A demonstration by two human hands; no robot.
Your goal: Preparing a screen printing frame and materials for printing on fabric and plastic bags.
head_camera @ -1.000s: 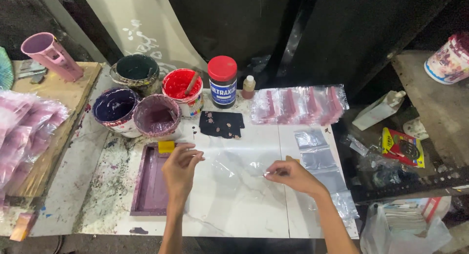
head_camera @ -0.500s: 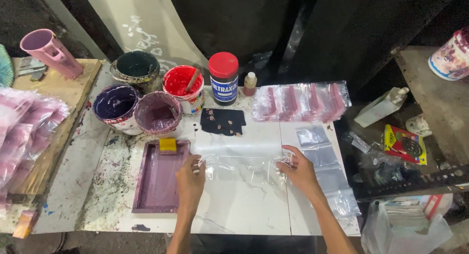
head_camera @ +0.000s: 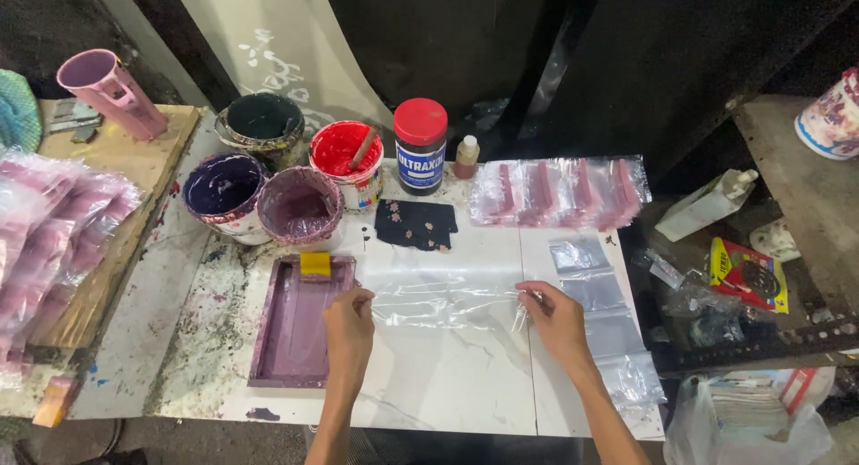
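Both my hands are pinched on one clear, crinkled plastic bag (head_camera: 447, 297), which lies flat on the white marble-patterned tabletop (head_camera: 447, 375). My left hand (head_camera: 349, 326) grips the bag's left edge between thumb and fingertips; my right hand (head_camera: 555, 317) grips its right edge the same way. The bag is spread between the two hands, its film wrinkled and catching light.

Just left of my left hand: a shallow rectangular tray stained purple (head_camera: 295, 326), with a small yellow block (head_camera: 315, 264) resting at its far end. The tray's right rim is next to my left hand; I cannot tell whether they touch.

Right of my right hand: a column of small clear plastic bags (head_camera: 595, 295) laid along the table's right edge, running toward me.

Beyond the held bag: a dark cloth scrap with pale specks (head_camera: 414, 223). Behind it, a black jar with a red lid (head_camera: 420, 147) and a small brown bottle (head_camera: 465, 156). To their right, a spread stack of clear bags with pink strips (head_camera: 559, 192).

Far left of centre, four paint tubs clustered together: red with a stick standing in it (head_camera: 344, 156), purple (head_camera: 300, 205), dark blue (head_camera: 224, 186), dark green (head_camera: 264, 120).
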